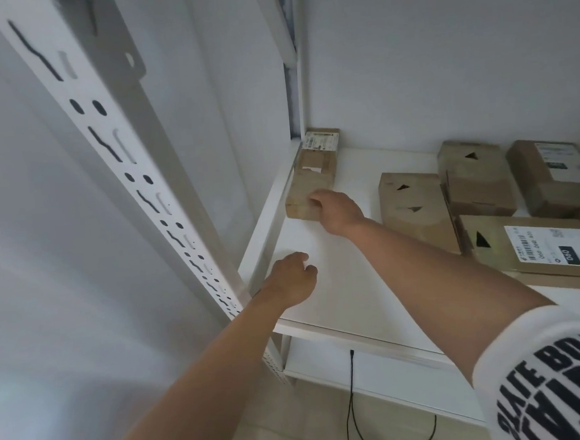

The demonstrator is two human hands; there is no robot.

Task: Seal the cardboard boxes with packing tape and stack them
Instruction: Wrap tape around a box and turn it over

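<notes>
Stacking stage, judging by the shelf (337, 285): several boxes (478, 179) already laid far right. Right hand (338, 213) curled on the near end of a small box (309, 192) at far left. Left hand (291, 281) loosely curled, holding nothing. No tape seen.

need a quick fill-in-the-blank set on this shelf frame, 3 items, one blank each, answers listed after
1. The right hand touches the near end of the cardboard box in the shelf's far-left ____.
2. The left hand holds ____.
3. The box behind it carries a white shipping ____ on top.

Missing words: corner; nothing; label
</notes>
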